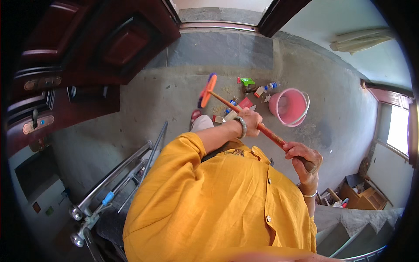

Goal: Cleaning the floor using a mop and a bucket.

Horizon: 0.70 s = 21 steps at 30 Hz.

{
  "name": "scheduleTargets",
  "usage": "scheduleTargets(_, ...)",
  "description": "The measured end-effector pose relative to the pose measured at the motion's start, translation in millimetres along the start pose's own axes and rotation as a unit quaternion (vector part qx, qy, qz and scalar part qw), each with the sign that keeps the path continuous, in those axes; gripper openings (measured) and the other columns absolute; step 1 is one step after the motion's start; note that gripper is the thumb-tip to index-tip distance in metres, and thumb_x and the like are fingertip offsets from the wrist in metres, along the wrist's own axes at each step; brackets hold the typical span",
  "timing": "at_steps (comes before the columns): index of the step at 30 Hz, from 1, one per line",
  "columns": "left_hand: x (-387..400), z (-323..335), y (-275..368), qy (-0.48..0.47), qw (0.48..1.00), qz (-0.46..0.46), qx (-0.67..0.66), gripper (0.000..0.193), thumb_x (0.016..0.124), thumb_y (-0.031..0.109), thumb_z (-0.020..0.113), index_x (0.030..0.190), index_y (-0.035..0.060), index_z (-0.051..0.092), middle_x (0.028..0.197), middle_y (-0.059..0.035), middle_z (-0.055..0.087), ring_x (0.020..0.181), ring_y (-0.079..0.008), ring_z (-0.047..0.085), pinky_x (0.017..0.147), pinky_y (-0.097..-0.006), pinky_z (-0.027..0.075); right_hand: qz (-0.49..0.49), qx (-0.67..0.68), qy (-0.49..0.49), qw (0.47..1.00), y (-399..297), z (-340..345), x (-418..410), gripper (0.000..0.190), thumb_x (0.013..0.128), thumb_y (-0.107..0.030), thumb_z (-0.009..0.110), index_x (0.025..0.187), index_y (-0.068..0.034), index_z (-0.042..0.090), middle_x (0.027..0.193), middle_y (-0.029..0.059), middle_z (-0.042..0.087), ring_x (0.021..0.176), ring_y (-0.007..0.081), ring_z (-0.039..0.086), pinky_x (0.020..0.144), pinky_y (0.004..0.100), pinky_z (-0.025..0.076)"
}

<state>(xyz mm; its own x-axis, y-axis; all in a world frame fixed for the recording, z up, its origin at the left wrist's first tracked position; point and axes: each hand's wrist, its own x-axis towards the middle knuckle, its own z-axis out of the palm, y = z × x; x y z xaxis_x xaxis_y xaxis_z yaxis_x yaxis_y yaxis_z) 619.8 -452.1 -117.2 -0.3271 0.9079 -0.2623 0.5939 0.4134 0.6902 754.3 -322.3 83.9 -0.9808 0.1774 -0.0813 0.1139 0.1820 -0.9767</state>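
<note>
Both hands hold the wooden handle (229,105) of a broom. My left hand (251,121), with a bangle at its wrist, is closed around the middle of the handle. At the handle's end, my right hand (303,160) grips the darker tip. The orange broom head with dark bristles (208,91) is at the upper left of the handle, over the concrete floor. Right of the broom head, litter lies about: a green plastic piece (247,81), small boxes (259,92), a clear plastic bottle (272,85), a red packet (246,103) and yellowish crumbs (218,108).
A pink bucket (284,107) stands right of the litter. An opened dark red door (126,44) is at the upper left, by the threshold (219,27). Metal rails (114,175) stand at the lower left. Steps (356,239) and a wooden box (368,198) are at the lower right.
</note>
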Motion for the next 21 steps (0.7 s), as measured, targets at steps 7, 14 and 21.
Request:
scheduleTargets(7,10,-98,-144,0.037,0.987,-0.106,0.115,0.023,0.079,0.029,0.055,0.071,0.0098,0.066,0.077,-0.0136,0.065,0.078,-0.0331,0.063,0.073,-0.0430,0.048,0.046,0.111,0.002,0.993,43,66,128,0.020,0.077,0.006,0.052,0.095,0.005,0.061,0.102,0.0130,0.063,0.093,0.0174,0.058,0.085,0.0288,0.046)
scheduleTargets(14,28,-172,-277,-0.016,0.967,-0.232,0.101,0.016,0.074,0.024,0.062,0.083,0.0133,0.068,0.090,-0.0112,0.067,0.091,-0.0297,0.063,0.080,-0.0443,0.046,0.154,0.196,0.016,0.968,80,145,274,0.027,0.078,0.005,0.054,0.104,0.006,0.061,0.100,0.0074,0.063,0.098,0.0141,0.056,0.089,0.0268,0.044)
scheduleTargets(21,81,-182,-252,-0.033,0.989,-0.140,0.046,0.016,0.068,0.022,0.065,0.083,0.0175,0.069,0.091,-0.0096,0.067,0.093,-0.0288,0.063,0.080,-0.0418,0.047,0.205,0.106,0.118,0.966,27,117,282,0.028,0.078,0.005,0.055,0.106,0.005,0.062,0.096,0.0075,0.063,0.094,0.0119,0.057,0.083,0.0234,0.044)
